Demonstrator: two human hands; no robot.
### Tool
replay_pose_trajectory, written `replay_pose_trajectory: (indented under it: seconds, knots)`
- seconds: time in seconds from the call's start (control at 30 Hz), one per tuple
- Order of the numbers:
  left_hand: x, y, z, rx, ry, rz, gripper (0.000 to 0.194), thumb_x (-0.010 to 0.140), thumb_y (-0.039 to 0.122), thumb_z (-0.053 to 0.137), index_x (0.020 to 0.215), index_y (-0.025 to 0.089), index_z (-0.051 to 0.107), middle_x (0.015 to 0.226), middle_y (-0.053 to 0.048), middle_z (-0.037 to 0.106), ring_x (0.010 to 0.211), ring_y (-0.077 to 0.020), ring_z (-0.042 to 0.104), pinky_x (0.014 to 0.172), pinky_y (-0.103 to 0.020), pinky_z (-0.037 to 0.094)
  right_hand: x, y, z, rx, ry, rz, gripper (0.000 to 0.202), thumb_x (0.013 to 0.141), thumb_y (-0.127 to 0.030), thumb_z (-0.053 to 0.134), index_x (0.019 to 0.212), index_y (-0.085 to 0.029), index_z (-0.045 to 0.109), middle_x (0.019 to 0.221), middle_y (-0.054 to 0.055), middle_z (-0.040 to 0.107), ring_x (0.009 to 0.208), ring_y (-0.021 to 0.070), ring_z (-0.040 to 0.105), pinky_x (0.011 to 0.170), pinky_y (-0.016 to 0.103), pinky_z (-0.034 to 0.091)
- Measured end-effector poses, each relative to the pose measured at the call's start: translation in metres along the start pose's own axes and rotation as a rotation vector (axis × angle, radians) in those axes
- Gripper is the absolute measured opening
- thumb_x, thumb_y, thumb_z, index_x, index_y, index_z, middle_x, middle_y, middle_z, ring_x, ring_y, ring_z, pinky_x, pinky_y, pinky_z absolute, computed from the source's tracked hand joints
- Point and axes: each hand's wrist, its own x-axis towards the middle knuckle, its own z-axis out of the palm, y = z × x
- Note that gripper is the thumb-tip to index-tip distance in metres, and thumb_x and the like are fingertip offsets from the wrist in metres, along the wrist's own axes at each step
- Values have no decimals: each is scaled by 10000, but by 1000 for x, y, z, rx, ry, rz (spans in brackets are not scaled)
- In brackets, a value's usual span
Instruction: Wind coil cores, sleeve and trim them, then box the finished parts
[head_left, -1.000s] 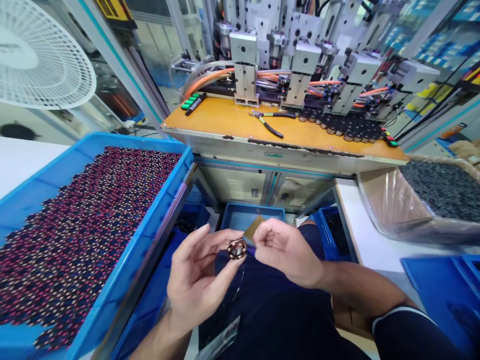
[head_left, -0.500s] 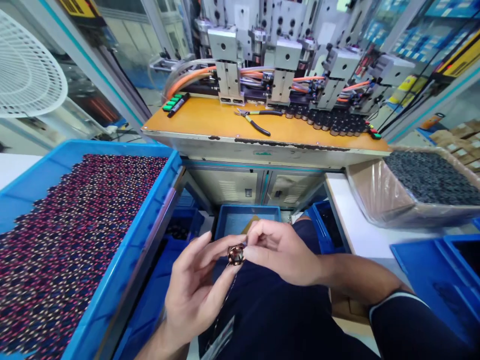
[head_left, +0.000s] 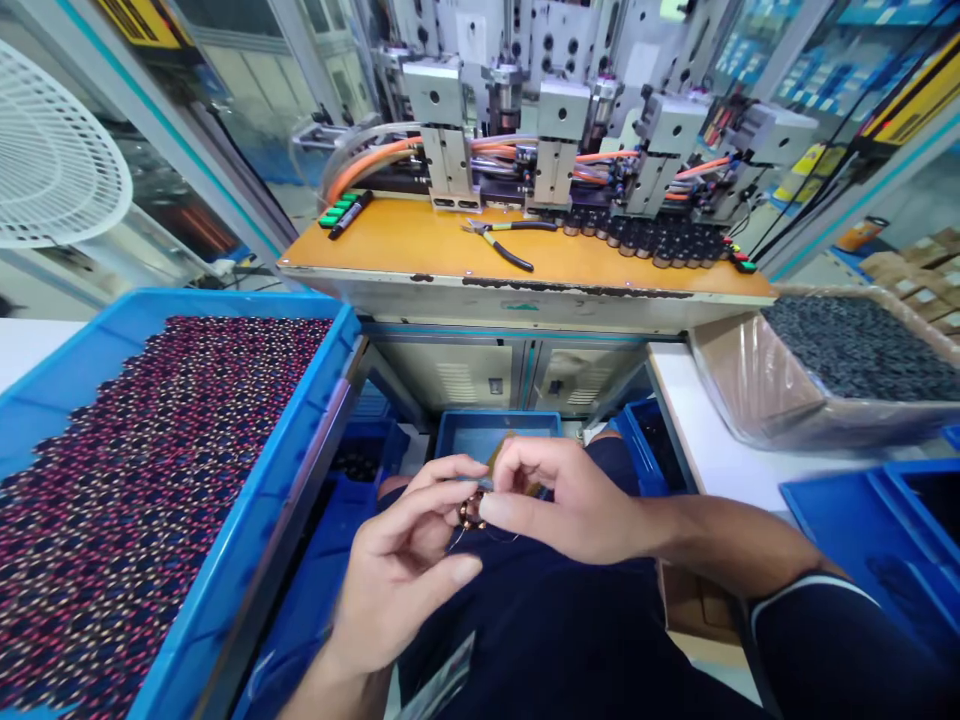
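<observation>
Below the counter's (head_left: pixel 409 240) front edge, a copper-wound ring (head_left: pixel 466 513) is apparently being adjusted, pinched by the right hand (head_left: pixel 570 500), the left hand's (head_left: pixel 401 575) thumb spread from its fingers; a steadying left grip seems needed.

Left hand (head_left: pixel 384 585), thumb spread; right hand (head_left: pixel 574 505) curled close beside

No lettering, label, number or sign can be read.
</observation>
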Motion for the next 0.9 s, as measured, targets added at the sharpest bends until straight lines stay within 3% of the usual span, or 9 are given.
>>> replay_pose_trajectory:
  seconds: [0.13, 0.27, 0.37, 0.5, 0.7, 0.8, 0.9]
  knots:
    - [1, 0, 3, -10, -1, -73, 293, 781, 163, 786, 1055, 267, 778, 1077, -89, 696, 975, -174, 696, 796, -226, 585, 0, 4, -2, -33, -17, -20, 274, 875, -366, 658, 731, -148, 572, 708, -14, 562, 651, 85, 494, 622, 221, 405]
    - [1, -1, 2, -160, -10, -150, 289, 768, 156, 791, 1041, 251, 774, 1055, -85, 715, 928, -162, 695, 798, -230, 574, -2, 3, -14, -22, -78, 21, 219, 876, -276, 608, 711, -137, 570, 686, -21, 541, 631, 71, 468, 602, 208, 384]
    - [1, 0, 2, -216, -34, -181, 264, 777, 170, 783, 1032, 238, 775, 1047, -82, 723, 883, -148, 694, 785, -227, 576, -2, -1, -18, 1, -70, 83, 184, 831, -245, 667, 716, -132, 578, 669, -32, 542, 610, 64, 465, 578, 194, 372]
    - [2, 3, 4, -189, -30, -185, 274, 765, 159, 791, 1025, 244, 784, 1052, -80, 733, 974, -164, 688, 835, -220, 567, -3, -3, -15, 53, -138, 89, 182, 804, -252, 724, 761, -122, 604, 705, -24, 584, 635, 66, 496, 604, 189, 397]
    - [4, 11, 4, -232, -42, -257, 235, 756, 216, 804, 990, 238, 800, 1002, -81, 740, 833, -147, 703, 734, -205, 578, -5, -7, -38, -174, -257, 85, 175, 870, -256, 651, 762, -120, 630, 700, -19, 585, 639, 69, 508, 612, 194, 407]
    - [5, 13, 4, -227, -81, -311, 239, 740, 238, 818, 979, 239, 807, 1014, -85, 748, 813, -156, 706, 712, -214, 580, 6, -17, -50, -283, -283, -43, 158, 853, -266, 709, 851, -113, 669, 804, 5, 626, 707, 79, 557, 679, 208, 454]
    - [6, 12, 7, -238, -170, -367, 269, 734, 240, 826, 1002, 254, 808, 985, -88, 770, 764, -160, 711, 682, -224, 578, 23, -23, -48, -264, -362, -251, 216, 812, -225, 774, 967, -104, 685, 920, 17, 624, 819, 79, 565, 771, 205, 467]
